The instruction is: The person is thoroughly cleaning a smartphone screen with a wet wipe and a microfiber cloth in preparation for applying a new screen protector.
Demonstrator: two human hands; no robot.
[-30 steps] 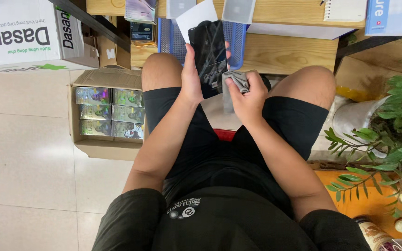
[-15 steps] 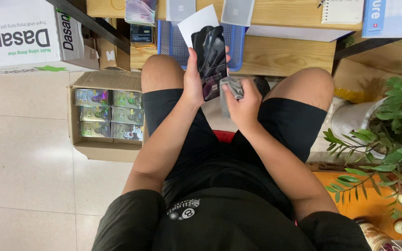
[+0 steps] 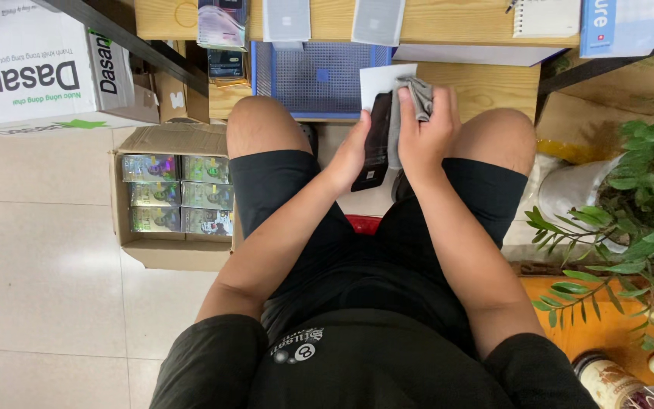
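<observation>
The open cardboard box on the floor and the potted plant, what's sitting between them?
In the head view, the person's legs in black shorts fill the stretch between the cardboard box and the potted plant.

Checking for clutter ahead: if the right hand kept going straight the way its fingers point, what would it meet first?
Probably the white sheet of paper, just beyond the right hand and its grey cloth; depth is uncertain.

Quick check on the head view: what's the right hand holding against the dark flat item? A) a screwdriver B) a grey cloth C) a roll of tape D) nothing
B: the right hand grips a bunched grey cloth pressed against the dark flat item, which the left hand holds upright between the knees.
</observation>
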